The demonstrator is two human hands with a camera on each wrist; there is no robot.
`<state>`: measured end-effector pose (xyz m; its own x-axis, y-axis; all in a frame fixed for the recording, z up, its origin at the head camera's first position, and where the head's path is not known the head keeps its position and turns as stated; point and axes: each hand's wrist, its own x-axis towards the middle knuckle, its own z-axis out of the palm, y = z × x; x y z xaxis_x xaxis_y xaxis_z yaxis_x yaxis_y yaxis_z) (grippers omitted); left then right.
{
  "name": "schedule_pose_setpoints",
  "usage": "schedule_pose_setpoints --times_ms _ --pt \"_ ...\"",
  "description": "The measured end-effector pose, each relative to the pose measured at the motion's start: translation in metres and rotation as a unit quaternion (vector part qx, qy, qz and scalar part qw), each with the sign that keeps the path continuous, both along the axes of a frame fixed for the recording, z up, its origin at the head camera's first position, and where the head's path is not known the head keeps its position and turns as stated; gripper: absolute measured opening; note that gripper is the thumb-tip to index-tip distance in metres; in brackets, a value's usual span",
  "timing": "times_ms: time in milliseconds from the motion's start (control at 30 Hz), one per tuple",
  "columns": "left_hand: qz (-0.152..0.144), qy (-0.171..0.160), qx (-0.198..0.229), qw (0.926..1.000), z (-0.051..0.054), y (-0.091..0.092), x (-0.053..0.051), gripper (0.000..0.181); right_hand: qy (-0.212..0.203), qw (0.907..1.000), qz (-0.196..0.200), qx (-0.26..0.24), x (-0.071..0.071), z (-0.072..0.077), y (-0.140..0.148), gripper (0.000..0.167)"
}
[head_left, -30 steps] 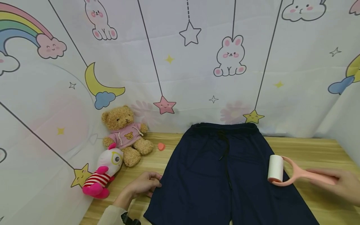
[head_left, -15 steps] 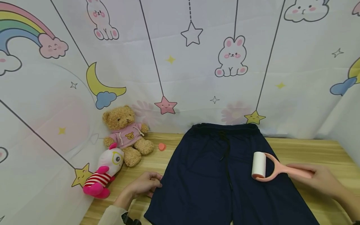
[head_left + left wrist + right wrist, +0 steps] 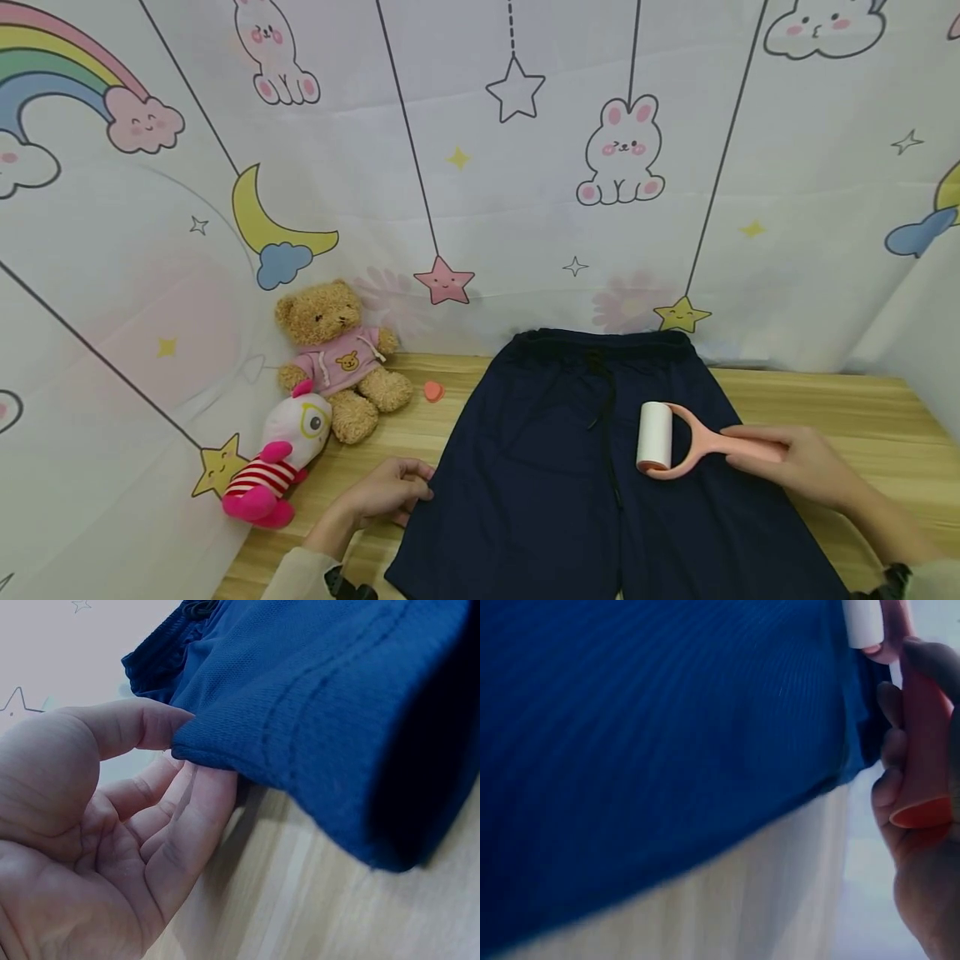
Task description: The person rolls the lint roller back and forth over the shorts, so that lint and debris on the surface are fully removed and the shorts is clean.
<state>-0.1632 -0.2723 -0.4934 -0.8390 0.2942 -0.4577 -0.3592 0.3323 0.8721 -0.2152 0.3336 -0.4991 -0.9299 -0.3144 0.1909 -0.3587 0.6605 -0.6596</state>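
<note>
Dark navy shorts (image 3: 540,467) lie spread on the wooden table, waistband toward the back wall, a black drawstring (image 3: 604,417) hanging down their middle. At their left edge my left hand (image 3: 386,493) pinches the side of the leg; the left wrist view shows thumb and fingers (image 3: 214,802) on either side of the fabric. My right hand (image 3: 806,462) grips the pink handle of a lint roller (image 3: 655,437). Its white roll stands over the right leg of the shorts, just right of the drawstring. In the right wrist view the fingers wrap the handle (image 3: 926,750).
On the left a teddy bear (image 3: 330,358) in a pink hoodie sits against the wall, with a pink and white plush toy (image 3: 273,462) leaning before it. A small coral heart-shaped piece (image 3: 433,392) lies on the table (image 3: 832,400). A patterned cloth (image 3: 525,183) hangs behind.
My right hand has moved left with the lint roller, from the right edge of the shorts toward the drawstring. My left hand keeps its place on the fabric.
</note>
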Motion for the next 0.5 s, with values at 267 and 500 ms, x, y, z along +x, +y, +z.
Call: schedule_pose_setpoints --times_ms 267,500 --pt "-0.005 0.004 0.0 1.0 0.001 0.0 0.001 0.027 0.018 0.9995 0.025 -0.006 -0.006 0.0 -0.016 0.035" --pt "-0.006 0.005 0.002 1.0 0.0 0.001 0.001 0.027 0.041 0.9983 0.04 -0.01 -0.012 -0.004 -0.024 0.033"
